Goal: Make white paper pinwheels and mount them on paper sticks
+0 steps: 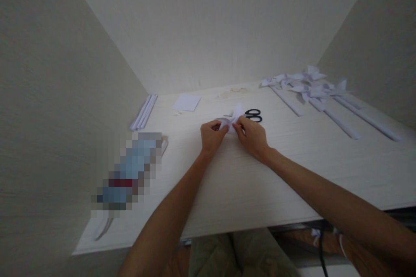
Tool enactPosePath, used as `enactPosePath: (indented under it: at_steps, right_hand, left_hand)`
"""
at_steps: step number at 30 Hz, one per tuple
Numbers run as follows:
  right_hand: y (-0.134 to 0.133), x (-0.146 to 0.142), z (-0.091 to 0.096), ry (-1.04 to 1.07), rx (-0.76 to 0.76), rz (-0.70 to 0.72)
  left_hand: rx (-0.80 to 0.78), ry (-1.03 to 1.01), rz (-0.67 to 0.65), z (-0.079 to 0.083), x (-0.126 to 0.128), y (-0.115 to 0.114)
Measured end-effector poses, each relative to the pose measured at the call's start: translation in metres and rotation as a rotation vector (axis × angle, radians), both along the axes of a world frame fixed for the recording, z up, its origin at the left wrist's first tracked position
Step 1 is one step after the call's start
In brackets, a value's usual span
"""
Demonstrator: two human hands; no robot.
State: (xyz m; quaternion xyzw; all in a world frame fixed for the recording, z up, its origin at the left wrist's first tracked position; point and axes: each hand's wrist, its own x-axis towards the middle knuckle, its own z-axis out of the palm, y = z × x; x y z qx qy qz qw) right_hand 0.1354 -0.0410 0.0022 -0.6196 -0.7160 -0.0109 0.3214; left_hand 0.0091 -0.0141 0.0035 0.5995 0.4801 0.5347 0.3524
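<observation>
Between my two hands, above the middle of the white table, is a white paper pinwheel head (232,127) with curled, pointed blades. My left hand (212,136) pinches its left side, fingers closed on the paper. From the right, my right hand (251,134) grips the paper with thumb and fingers near its centre. Fingertips hide part of the folds. Just behind my right hand lie scissors (253,115) with black handles, their blades partly covered by the paper.
Finished paper pinwheels (312,88) on rolled sticks lie at the back right. At the left are rolled paper sticks (144,112), a square paper sheet (186,102) and a blurred-out device with a cable (104,227). Walls enclose the table (247,194) on three sides.
</observation>
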Motion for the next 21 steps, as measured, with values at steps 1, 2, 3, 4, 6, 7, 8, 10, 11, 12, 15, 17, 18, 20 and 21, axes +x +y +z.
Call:
enactPosePath:
  at_steps: [1,2,3,4,6,7,8,10,11,12,15,17,18,20,21]
  right_hand:
    - [0.0008,0.0011,-0.0004,0.037,0.019,0.017]
    - [0.0017,0.002,-0.0009,0.074,0.033,0.035]
    - [0.0025,0.0028,-0.0013,0.108,0.041,0.052]
    - [0.0032,0.0034,-0.0016,0.14,0.045,0.066]
    - [0.0039,0.004,-0.0019,0.192,0.048,0.08]
    - [0.004,0.004,-0.0017,0.209,0.046,0.081]
    - [0.0039,0.004,-0.0015,0.221,0.042,0.08]
    - [0.0036,0.0039,-0.0007,0.236,0.033,0.078]
    - [0.0035,0.0039,-0.0004,0.242,0.032,0.078]
    - [0.0035,0.004,-0.0003,0.246,0.032,0.078]
    - [0.0044,0.0044,-0.0007,0.254,0.03,0.083]
    - [0.0053,0.0047,-0.0015,0.259,0.027,0.086]
    - [0.0056,0.0047,-0.0018,0.261,0.025,0.087]
    - [0.006,0.0048,-0.0022,0.264,0.023,0.088]
    - [0.006,0.0047,-0.0023,0.264,0.021,0.089]
  left_hand:
    - [-0.007,-0.007,-0.002,0.0003,0.0001,0.0001]
    - [-0.016,-0.017,-0.003,0.0007,0.0002,0.0001]
    - [-0.028,-0.026,-0.002,0.0012,0.0004,0.0001]
    - [-0.042,-0.035,-0.003,0.0018,0.0005,0.0]
    - [-0.071,-0.051,-0.003,0.0029,0.0005,-0.0002]
    - [-0.08,-0.056,-0.003,0.0034,0.0005,-0.0002]
    - [-0.085,-0.058,-0.004,0.0038,0.0003,-0.0003]
    - [-0.086,-0.058,-0.005,0.0041,-0.0001,-0.0002]
    - [-0.084,-0.056,-0.005,0.0041,-0.0003,0.0]
    - [-0.083,-0.056,-0.006,0.0039,-0.0004,0.0002]
    - [-0.083,-0.058,-0.006,0.0033,-0.0008,0.0006]
    - [-0.084,-0.062,-0.008,0.0035,-0.0011,0.0005]
    - [-0.085,-0.063,-0.008,0.0037,-0.0012,0.0004]
    - [-0.086,-0.059,-0.006,0.0044,-0.0014,0.0]
    - [-0.085,-0.056,-0.005,0.0047,-0.0014,-0.0002]
